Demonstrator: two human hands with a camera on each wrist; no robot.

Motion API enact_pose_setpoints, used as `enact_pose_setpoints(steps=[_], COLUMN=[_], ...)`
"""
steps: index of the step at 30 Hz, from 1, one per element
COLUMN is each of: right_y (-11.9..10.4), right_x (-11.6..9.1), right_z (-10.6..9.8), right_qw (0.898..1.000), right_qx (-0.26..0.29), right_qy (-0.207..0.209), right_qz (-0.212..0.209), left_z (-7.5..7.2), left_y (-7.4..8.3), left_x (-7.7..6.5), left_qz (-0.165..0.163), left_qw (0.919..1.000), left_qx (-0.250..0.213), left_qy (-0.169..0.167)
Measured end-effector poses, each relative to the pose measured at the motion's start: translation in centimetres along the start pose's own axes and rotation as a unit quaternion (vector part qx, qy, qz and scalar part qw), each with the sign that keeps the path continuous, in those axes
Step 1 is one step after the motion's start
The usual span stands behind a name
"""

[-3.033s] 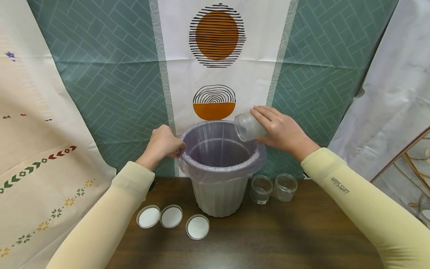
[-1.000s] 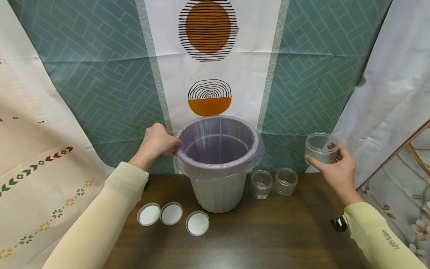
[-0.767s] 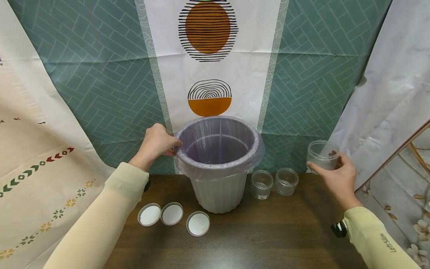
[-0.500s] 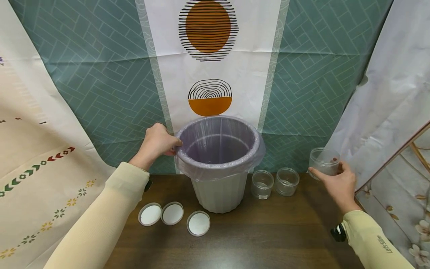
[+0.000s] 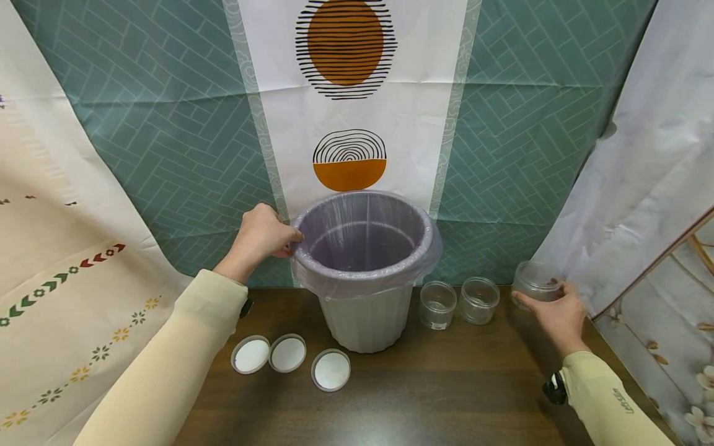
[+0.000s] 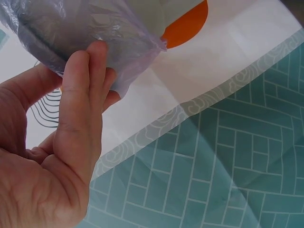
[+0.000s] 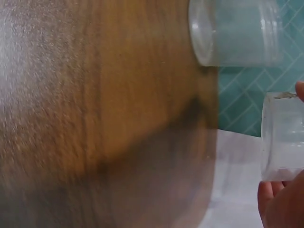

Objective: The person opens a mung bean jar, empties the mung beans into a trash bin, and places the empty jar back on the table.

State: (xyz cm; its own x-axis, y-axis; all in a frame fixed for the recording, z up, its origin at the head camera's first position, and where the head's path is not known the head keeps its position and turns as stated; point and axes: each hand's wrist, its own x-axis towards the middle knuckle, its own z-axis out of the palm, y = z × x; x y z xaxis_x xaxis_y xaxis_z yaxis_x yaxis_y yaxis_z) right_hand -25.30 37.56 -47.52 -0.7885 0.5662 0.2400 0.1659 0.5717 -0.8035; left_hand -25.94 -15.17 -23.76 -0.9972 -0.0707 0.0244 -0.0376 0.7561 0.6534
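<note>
My left hand [image 5: 261, 235] grips the left rim of a pale grey trash bin [image 5: 365, 325], thumb on one side and fingers on the other. A thin purple bag [image 5: 362, 288] lines the bin and folds over its rim; the left wrist view shows the bag [image 6: 128, 42] at my fingertips. With thumb and fingers around its sides, my right hand [image 5: 562, 317] holds a clear plastic jar [image 5: 534, 277], mouth up and no lid on. In the right wrist view this jar [image 7: 282, 135] is a little off the table edge level. Nothing solid shows inside it.
Two similar open jars, one nearer the bin [image 5: 437, 305] and a second jar [image 5: 479, 301], stand right of it. Three round lids with white discs, including the nearest lid [image 5: 331, 370], lie at front left on the brown table [image 5: 424, 396]. A patterned curtain [image 5: 519, 155] hangs behind.
My right hand has carried the jar from its tilted pose over the bin's mouth to the right, turned it upright and lowered it towards the table. My left hand stays at the rim.
</note>
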Motion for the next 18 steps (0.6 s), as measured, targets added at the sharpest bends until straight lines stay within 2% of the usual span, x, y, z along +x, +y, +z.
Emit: enact_pose_setpoints(steps=[6, 18], right_y=[1.1, 3.2], right_x=[0.1, -0.2], right_z=[1.2, 2.7], right_qw=[0.999, 0.996], right_qx=[-0.025, -0.048], right_qy=[-0.034, -0.071], right_qz=[0.020, 0.020], left_z=[0.0, 0.1], left_y=[0.0, 0.0], left_x=[0.0, 0.0], left_qz=[-0.001, 0.001], left_qw=[1.0000, 1.0000], left_qx=[0.005, -0.004], left_qy=[0.004, 0.001])
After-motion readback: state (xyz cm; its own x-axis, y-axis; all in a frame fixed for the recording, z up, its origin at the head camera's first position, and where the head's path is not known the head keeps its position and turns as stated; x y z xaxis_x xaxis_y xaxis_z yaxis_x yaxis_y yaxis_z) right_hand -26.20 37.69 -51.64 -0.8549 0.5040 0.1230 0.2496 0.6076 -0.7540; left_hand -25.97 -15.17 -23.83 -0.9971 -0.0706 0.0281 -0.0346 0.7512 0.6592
